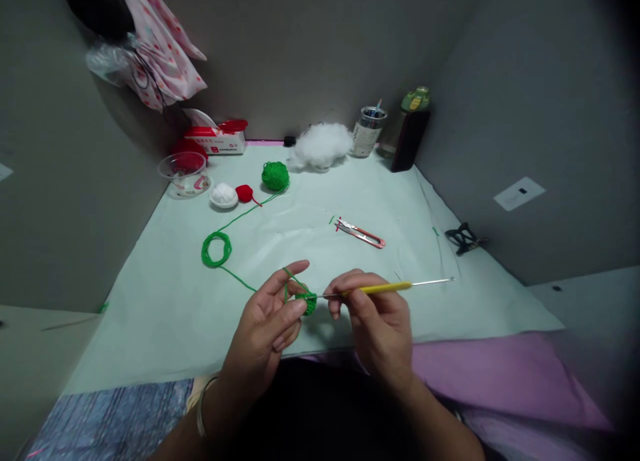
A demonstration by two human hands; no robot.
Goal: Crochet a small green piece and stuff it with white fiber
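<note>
Between thumb and fingers, my left hand [273, 314] pinches a small green crochet piece [310, 303]. Green yarn runs over its raised index finger and back to a loose yarn coil [217, 249] on the table. My right hand [377, 317] grips a crochet hook [385, 288] with a yellow handle, held almost level. The hook's thin metal end reaches left to the crochet piece; whether it sits inside a stitch is too small to tell. From the coil, the strand leads on to a green yarn ball [275, 176] farther back.
Thread snips [360, 233] lie beyond my right hand, beside short yarn scraps. White yarn [223, 195], a red yarn ball [244, 193] and a clear plastic tub [185, 175] stand back left. White stuffing [323, 145], a pen can [369, 133] and a bottle [415, 101] line the back. A black clip [464, 238] lies right.
</note>
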